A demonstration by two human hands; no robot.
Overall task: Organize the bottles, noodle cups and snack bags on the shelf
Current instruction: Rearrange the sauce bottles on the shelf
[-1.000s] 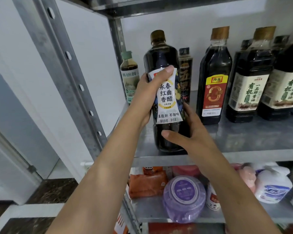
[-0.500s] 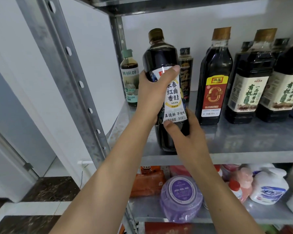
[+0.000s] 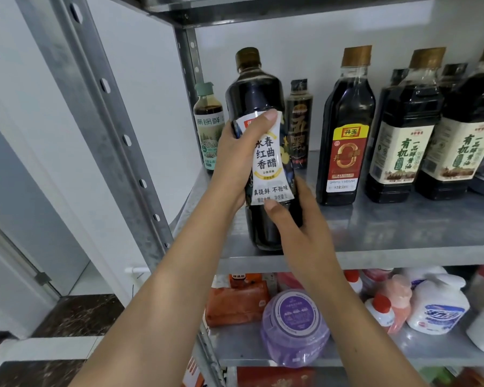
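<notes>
Though its label (image 3: 268,163) is white, the bottle (image 3: 256,89) looks dark

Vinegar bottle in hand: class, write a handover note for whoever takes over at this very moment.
Left grip: curled round the white-label vinegar bottle at its label.
Right grip: holds its lower body.
Bottle upright, base at the front edge of the metal shelf, left of the red-label bottle.
Done: dark bottles stand in a row to the right.
Left: set it in line, release; noodle cups, snack bags: none clearly in view.
</notes>
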